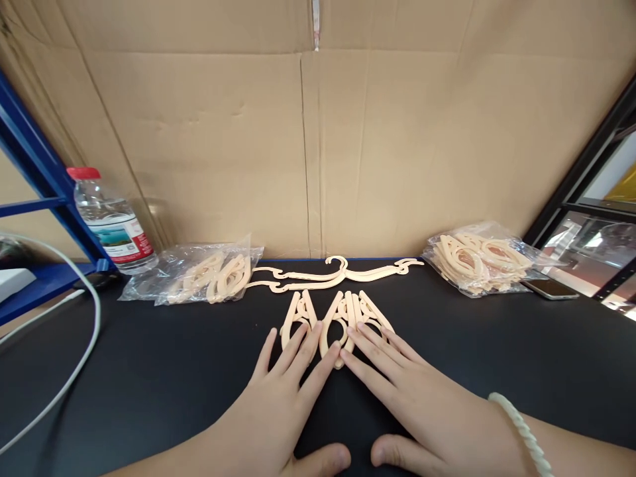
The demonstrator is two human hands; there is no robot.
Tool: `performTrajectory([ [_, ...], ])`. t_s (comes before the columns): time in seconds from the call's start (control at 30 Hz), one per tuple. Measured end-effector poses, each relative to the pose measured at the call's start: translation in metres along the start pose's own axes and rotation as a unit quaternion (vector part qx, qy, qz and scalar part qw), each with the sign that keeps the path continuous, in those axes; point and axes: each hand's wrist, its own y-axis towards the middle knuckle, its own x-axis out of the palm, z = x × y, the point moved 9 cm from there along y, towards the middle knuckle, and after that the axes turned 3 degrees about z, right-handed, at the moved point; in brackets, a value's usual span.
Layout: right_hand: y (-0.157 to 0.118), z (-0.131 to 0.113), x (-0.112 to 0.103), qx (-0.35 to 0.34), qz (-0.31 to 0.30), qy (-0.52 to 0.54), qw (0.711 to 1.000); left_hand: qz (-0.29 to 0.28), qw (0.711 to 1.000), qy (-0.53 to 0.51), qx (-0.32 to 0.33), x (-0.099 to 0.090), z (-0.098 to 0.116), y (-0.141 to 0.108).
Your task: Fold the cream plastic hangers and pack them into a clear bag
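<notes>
Three folded beige plastic hangers lie side by side on the black table: a left one (287,331), a middle one (324,334) and a right one (370,306). My left hand (281,397) lies with fingers spread, its fingertips on the left and middle hangers. My right hand (417,397), also spread, rests its fingertips on the middle and right hangers. Both thumbs point inward near the bottom edge. Behind the folded hangers lie unfolded hangers (318,281), partly overlapping, with a hook standing out at their centre.
Clear plastic bags of folded hangers sit at the back left (231,278) and back right (467,262). A red-capped water bottle (116,225) and a white cable (94,331) are at left, a phone (551,289) at right. Cardboard (213,132) walls the back.
</notes>
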Motion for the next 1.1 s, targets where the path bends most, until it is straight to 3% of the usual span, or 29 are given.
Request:
performTrajectory([
  [0.2,0.003,0.021,0.001,0.016,0.039,-0.013,0.999,0.024,0.999,-0.019,0.015,0.003,-0.010,0.014],
  [0.5,0.006,0.040,-0.004,0.018,0.078,-0.036,0.996,0.041,0.995,-0.068,0.057,-0.005,-0.023,0.013],
  [0.63,0.003,0.039,-0.004,0.006,0.079,-0.048,0.996,0.004,0.991,-0.062,0.121,-0.008,-0.020,0.015],
  [0.77,0.001,0.038,-0.009,0.002,0.101,-0.055,0.993,-0.016,0.991,-0.058,0.123,-0.012,-0.024,0.018],
  [0.97,-0.003,0.036,-0.038,-0.027,0.232,-0.044,0.971,0.080,0.987,-0.059,0.125,-0.024,-0.028,0.022],
  [1.1,-0.010,0.062,-0.061,-0.002,0.336,-0.006,0.942,0.142,0.983,-0.061,0.100,-0.033,-0.042,0.028],
])
